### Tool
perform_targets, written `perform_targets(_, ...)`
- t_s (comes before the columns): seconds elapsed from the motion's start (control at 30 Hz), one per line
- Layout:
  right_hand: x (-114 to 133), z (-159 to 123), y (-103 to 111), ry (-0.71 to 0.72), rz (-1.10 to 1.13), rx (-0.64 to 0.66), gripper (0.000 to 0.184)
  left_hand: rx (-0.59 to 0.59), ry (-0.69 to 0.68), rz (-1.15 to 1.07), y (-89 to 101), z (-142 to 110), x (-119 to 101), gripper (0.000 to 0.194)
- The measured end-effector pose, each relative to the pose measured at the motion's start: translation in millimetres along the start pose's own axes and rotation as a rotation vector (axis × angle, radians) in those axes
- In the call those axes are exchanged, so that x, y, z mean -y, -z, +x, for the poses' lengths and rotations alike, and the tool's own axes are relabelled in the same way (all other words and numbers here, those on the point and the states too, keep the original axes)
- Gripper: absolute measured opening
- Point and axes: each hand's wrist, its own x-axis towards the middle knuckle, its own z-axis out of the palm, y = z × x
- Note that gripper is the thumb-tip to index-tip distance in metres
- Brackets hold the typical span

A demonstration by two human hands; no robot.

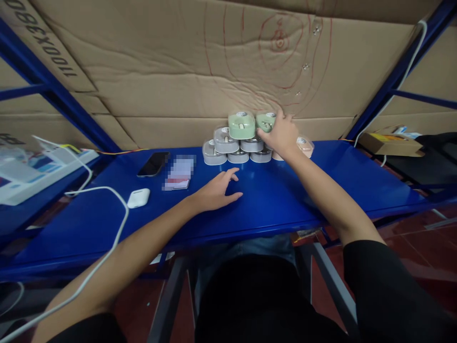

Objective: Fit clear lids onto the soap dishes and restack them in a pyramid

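Observation:
Small rounded plastic boxes with clear covers stand stacked in tiers against the cardboard at the back of the blue table. Grey boxes form the left and middle of the lower tiers, and a pale orange box shows at the right end. On top sits a green box. Beside it, my right hand is closed around a second green box, thumb at its near side; the hand hides part of the stack. My left hand hovers over the table in front, fingers apart, holding nothing.
On the blue table, to the left, lie a dark phone, a blurred-out phone-like item and a white earbud case. A white cable crosses over my left forearm. An open carton stands far right.

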Motion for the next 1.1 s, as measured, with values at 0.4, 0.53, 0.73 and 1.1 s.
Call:
perform_targets(0.4,-46.7,-18.3,48.6,-0.042,0.092,-0.036,0.074,-0.036,-0.019,0.003,0.0,-0.5,1.8,0.081)
perform_targets(0.53,-53.2,-35.2,80.3,0.163,0.34,0.066,0.073,-0.156,-0.002,-0.041,3.0,0.3,0.3,0.084)
perform_targets(0.73,-25.5,-74.2,76.1,0.448,0.717,0.568,0.068,-0.291,-0.067,-0.249,5.8,2.8,2.4,0.102)
perform_targets(1.1,-1.1,-106.7,36.3,0.622,0.683,0.791,0.093,-0.193,-0.061,-0.181,0.8,4.1,10.2,0.11)
